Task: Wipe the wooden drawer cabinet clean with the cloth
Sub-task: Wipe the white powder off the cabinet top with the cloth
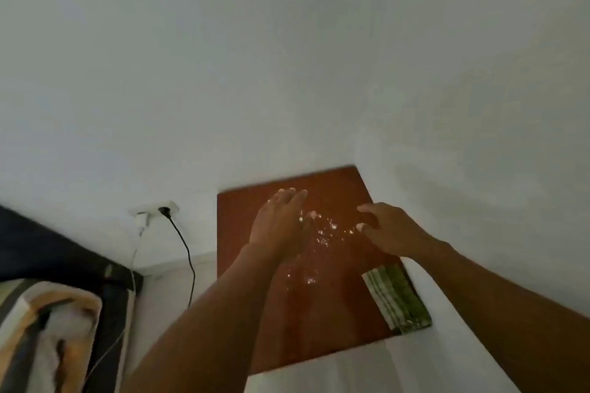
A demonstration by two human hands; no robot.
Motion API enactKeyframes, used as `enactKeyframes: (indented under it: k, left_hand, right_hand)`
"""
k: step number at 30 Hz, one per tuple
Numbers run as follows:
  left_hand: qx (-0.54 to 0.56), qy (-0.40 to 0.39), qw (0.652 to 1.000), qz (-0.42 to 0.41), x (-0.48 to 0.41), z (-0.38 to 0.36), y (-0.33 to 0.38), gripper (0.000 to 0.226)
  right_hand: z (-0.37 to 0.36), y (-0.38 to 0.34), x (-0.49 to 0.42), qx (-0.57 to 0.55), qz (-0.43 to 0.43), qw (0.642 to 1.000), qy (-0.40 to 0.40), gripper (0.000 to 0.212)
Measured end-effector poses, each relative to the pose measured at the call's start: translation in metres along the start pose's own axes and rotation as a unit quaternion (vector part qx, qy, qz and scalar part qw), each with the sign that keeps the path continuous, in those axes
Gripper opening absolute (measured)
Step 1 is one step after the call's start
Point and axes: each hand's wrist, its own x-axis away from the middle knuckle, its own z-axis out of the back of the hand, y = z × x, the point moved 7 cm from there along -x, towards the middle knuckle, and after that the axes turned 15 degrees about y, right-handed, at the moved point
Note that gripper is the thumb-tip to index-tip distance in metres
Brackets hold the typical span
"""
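Scanning left to right:
Bed [48,329]: beside the cabinet, apart from the work.
Socket [156,209]: two cords plugged in, hanging down the wall.
Left hand [281,223]: flat and spread above the cabinet [242,233] top, gripping nothing.
Crumbs [325,233]: pale bits, possibly powder, scattered between the hands; likely the mess to wipe.
Right hand [389,230]: fingers splayed, empty.
Cloth [396,300]: folded on the top's right edge, untouched, within reach.
Containers: none visible; the drawers are out of view.

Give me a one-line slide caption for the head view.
Both bare hands, left hand and right hand, hover over white specks on the wooden cabinet top; green striped cloth lies untouched at its right edge.
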Motion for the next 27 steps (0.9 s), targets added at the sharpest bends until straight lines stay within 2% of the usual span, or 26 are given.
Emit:
enactKeyframes:
  k: [2, 4, 7, 11, 16, 20, 24, 27]
  left_hand:
    - [-0.011, -0.044, 0.999, 0.005, 0.028, -0.062, -0.019, 0.056]
    - [-0.022, -0.106, 0.994, 0.024, 0.073, -0.125, -0.038, 0.058]
    - [-0.021, -0.14, 0.99, 0.01, 0.115, -0.189, -0.044, 0.059]
    - [-0.031, -0.141, 0.989, 0.002, 0.126, -0.233, -0.05, 0.061]
    - [-0.039, -0.129, 0.99, 0.03, 0.114, -0.254, -0.065, 0.063]
    - [-0.051, -0.131, 0.99, 0.013, 0.103, -0.262, -0.077, 0.065]
    - [-0.066, -0.101, 0.991, -0.052, 0.087, -0.268, -0.088, 0.061]
    - [-0.041, -0.078, 0.994, -0.068, 0.086, -0.273, -0.093, 0.058]
  right_hand:
    - [-0.05, 0.054, 0.018, 0.041, -0.017, 0.999, -0.028, 0.058]
    - [-0.103, 0.113, 0.05, 0.128, -0.034, 0.99, -0.056, 0.065]
    - [-0.143, 0.168, 0.076, 0.198, 0.006, 0.98, 0.018, 0.072]
    - [-0.169, 0.201, 0.083, 0.217, 0.062, 0.971, 0.073, 0.069]
    - [-0.179, 0.192, 0.068, 0.177, 0.144, 0.965, 0.127, 0.054]
    - [-0.17, 0.169, 0.033, 0.083, 0.198, 0.961, 0.172, 0.056]
    - [-0.149, 0.127, -0.095, -0.009, 0.156, 0.964, 0.217, 0.065]
    - [-0.14, 0.098, -0.217, 0.021, 0.155, 0.971, 0.179, 0.059]
